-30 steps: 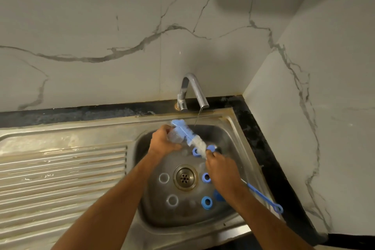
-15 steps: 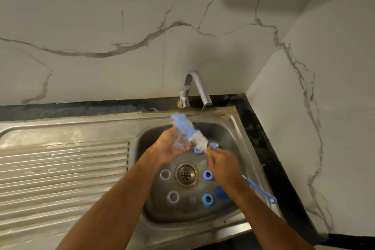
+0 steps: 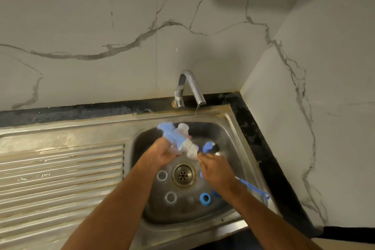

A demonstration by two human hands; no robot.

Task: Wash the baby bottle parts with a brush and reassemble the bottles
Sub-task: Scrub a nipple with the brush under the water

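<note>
gripping a clear plastic baby bottle (image 3: 178, 141), the left hand (image 3: 162, 153) holds it over the basin of the stainless steel sink (image 3: 239, 134), its long axis tilted with the open mouth pointing up and away toward the curved chrome tap (image 3: 189, 89). the right hand (image 3: 216, 169) curls round the thin blue handle of a long bottle brush (image 3: 253, 189), whose shaft runs diagonally from the looped end at lower right to the fluffy blue and white head lying against the bottle; whether the bristles are inside or alongside it is too blurred to tell. a thin stream of water falls from the tap just behind the bottle. on the basin floor round the metal drain (image 3: 183, 174) lie two clear rings (image 3: 162, 175), one blue screw collar (image 3: 205, 199) plainly in view, and one blue cap-like part (image 3: 207, 146) near the far wall; other blue pieces are partly hidden by the right wrist. a ribbed steel draining board (image 3: 60, 168) lies to the left.
</note>
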